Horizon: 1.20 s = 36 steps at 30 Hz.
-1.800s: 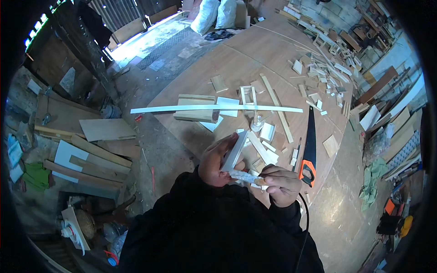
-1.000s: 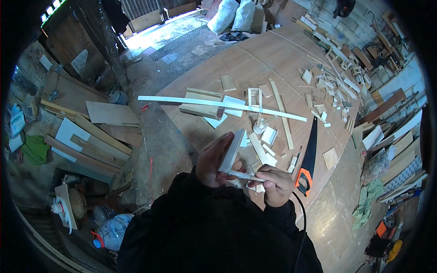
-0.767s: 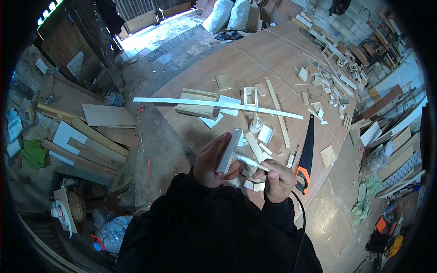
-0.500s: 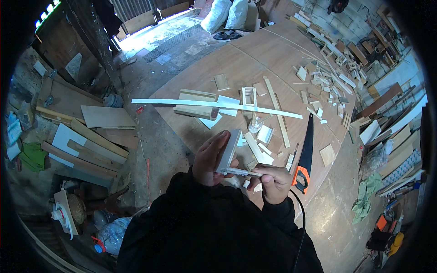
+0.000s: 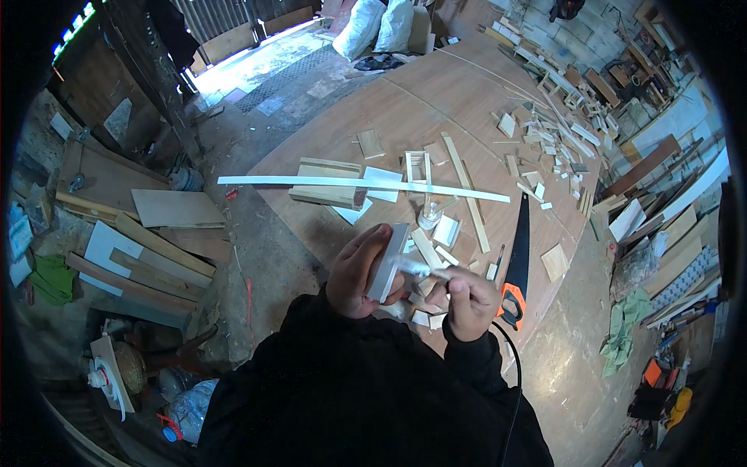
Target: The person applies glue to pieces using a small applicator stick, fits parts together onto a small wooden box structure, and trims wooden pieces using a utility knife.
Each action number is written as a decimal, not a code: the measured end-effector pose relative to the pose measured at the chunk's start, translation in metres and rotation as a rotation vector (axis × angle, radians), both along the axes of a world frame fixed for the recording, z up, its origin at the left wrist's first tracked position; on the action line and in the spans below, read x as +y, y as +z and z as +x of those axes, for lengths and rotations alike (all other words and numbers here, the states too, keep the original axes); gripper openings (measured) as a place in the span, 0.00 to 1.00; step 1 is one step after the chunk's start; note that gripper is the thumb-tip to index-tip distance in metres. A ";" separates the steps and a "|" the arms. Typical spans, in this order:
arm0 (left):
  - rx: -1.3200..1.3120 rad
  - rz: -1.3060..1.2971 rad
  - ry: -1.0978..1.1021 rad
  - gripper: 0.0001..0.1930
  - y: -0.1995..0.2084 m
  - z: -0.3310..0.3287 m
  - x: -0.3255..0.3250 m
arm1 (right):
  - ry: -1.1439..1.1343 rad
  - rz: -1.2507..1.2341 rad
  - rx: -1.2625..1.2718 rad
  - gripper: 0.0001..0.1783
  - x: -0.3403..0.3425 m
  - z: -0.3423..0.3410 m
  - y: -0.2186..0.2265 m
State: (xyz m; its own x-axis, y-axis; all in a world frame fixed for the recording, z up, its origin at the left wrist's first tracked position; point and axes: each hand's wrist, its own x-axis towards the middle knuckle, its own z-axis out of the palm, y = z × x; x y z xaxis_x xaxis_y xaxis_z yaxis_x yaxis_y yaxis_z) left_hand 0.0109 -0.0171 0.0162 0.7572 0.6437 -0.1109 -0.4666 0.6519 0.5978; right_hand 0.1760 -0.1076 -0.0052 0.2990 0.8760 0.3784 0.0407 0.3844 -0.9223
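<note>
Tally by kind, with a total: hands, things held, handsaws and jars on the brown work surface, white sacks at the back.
Hands: 2 (left hand, right hand)
Things held: 2 (pale board, blurred pale stick)
Handsaw: 1
Jar: 1
White sacks: 2
Total: 8

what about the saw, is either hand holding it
No, the saw lies on the brown board, just to the right of the right hand.
</note>
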 end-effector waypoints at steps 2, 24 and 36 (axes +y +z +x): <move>-0.014 -0.057 0.069 0.15 -0.001 0.001 -0.001 | 0.025 0.002 0.061 0.16 -0.001 0.002 -0.001; 0.336 1.044 0.792 0.15 -0.034 0.013 -0.001 | 0.185 -0.048 0.126 0.15 -0.003 -0.001 -0.004; 0.245 0.477 0.298 0.16 -0.032 -0.004 -0.004 | 0.213 -0.119 0.180 0.16 -0.008 -0.002 0.005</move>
State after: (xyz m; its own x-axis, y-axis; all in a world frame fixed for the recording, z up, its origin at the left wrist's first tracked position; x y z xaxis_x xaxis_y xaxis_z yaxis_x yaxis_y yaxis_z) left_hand 0.0073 -0.0212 -0.0159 0.5256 0.8456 0.0937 -0.3999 0.1484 0.9045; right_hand 0.1739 -0.1155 -0.0005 0.1565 0.9613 0.2267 -0.1980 0.2554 -0.9463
